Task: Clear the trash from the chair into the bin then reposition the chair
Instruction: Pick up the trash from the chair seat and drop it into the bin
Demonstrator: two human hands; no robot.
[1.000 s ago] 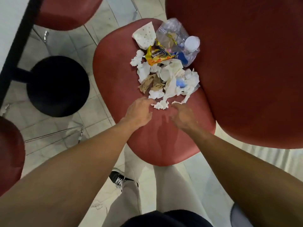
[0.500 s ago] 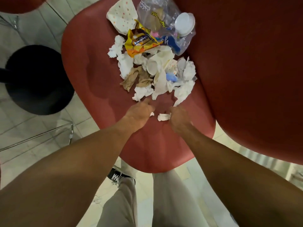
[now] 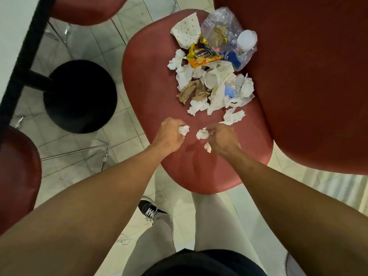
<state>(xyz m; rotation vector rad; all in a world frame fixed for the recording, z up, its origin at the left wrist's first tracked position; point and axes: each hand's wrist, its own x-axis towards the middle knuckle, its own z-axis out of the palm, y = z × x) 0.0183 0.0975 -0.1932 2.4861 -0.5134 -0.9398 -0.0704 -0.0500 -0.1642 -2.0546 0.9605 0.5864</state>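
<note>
The likeliest slip is small pieces dropping: each grip is pinching only a loose wad of tissue, and a scrap hangs beneath the right hand, so it could flutter to the floor on the way to the bin, which I cannot pick out with certainty in this view. A second risk is the light stuff on the chair seat sliding off if the seat gets nudged while reaching further in. The left hand has its fingers curled round a crumpled tissue over the near part of the seat; the right hand pinches another wad just beside it, both wrists bent down, forearms reaching in from the seat's near edge. The main trash pile, with its orange snack wrapper, spotted paper cup and clear plastic bag, lies at the seat's far side, against the backrest.
</note>
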